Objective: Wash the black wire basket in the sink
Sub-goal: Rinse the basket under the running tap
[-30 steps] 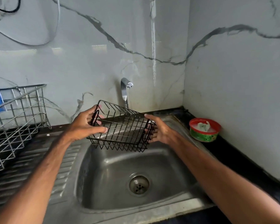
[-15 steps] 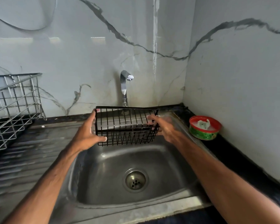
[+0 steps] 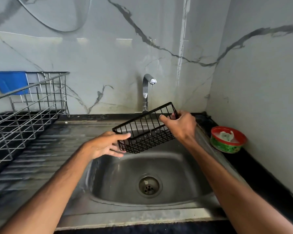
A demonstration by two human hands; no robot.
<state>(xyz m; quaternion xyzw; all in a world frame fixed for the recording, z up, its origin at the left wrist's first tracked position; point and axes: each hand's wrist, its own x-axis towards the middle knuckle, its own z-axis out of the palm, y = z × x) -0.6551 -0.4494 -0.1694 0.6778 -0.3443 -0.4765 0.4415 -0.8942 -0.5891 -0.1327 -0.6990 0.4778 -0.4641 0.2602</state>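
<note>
Above the sink's (image 3: pixel 184 174) back half the black wire basket (image 3: pixel 147 139) hangs tilted, right end higher, under the tap's (image 3: pixel 145 93) thin stream; the right hand (image 3: pixel 182 126) curls round its raised end, the left hand (image 3: pixel 105 146) pinches its low end, fingers nearly straight

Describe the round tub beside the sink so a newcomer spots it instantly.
From the steel sink, look right to the black counter by the side wall. The tub sits there: red rim, green side, pale scrap inside, unlike the blue bin far left.
</note>
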